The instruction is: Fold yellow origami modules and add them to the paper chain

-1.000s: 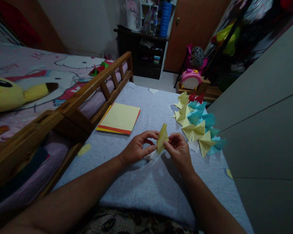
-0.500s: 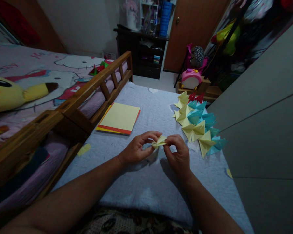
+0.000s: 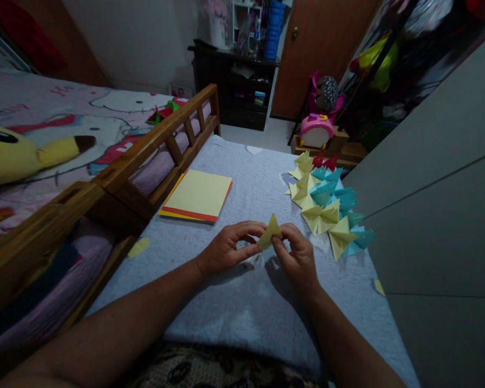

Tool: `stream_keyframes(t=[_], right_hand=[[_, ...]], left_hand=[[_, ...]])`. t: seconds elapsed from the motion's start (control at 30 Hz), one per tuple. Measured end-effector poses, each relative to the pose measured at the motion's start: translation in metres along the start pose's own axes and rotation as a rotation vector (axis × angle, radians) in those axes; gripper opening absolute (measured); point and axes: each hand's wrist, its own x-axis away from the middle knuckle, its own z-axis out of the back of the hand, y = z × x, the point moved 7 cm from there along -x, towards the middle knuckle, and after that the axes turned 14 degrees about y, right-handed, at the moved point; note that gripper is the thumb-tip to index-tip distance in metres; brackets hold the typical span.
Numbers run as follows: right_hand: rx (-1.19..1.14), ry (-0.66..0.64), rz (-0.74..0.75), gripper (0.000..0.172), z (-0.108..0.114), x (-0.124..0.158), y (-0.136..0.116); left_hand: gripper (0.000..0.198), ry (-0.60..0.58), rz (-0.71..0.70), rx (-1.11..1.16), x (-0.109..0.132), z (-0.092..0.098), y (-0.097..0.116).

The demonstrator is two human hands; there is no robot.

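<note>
L hand [image 3: 226, 249] & R hand [image 3: 297, 253] hold 1 folded yellow paper [image 3: 270, 231] btwn them. Each grip is clamped on it w/ thumb & fingertips, just above the grey blanket [image 3: 246, 307]. Stack of flat sheets [image 3: 198, 195] lies further left; folded yellow & blue pieces [image 3: 327, 207] sit near R hand.

folded paper [image 3: 270, 233] partly behind fingertips [image 3: 286, 233]

Your grey mattress [image 3: 242, 307] carries a yellow-topped paper stack [image 3: 198, 196] at left and folded paper pieces [image 3: 327, 207] along its right edge.
</note>
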Motion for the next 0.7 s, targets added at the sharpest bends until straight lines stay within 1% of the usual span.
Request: stream_keyframes(t=[0.13, 0.2, 0.3, 0.4, 0.47, 0.57, 0.7], right_hand=[[-0.069, -0.054, -0.127, 0.012, -0.001, 0.001, 0.008], [-0.091, -0.079, -0.156, 0.014, -0.002, 0.002, 0.009], [-0.068, -0.127, -0.140, 0.015, -0.006, 0.003, 0.004], [-0.040, -0.165, -0.107, 0.012, -0.010, 0.004, 0.001], [-0.039, -0.173, -0.097, 0.011, -0.012, 0.004, 0.002], [-0.044, -0.172, -0.102, 0.012, -0.014, 0.005, 0.006], [-0.013, -0.147, -0.123, 0.020, -0.013, 0.006, 0.013]], left_hand=[[0.019, 0.003, -0.029, -0.018, -0.003, 0.002, 0.004], [0.019, 0.025, -0.068, -0.070, -0.003, 0.003, 0.006], [0.017, 0.078, -0.118, -0.178, -0.002, 0.005, 0.008], [0.014, 0.111, -0.131, -0.235, -0.001, 0.005, 0.010], [0.014, 0.104, -0.141, -0.243, -0.001, 0.003, 0.011], [0.023, 0.084, -0.181, -0.258, 0.001, 0.001, 0.011], [0.031, 0.060, -0.265, -0.306, 0.004, -0.002, 0.008]])
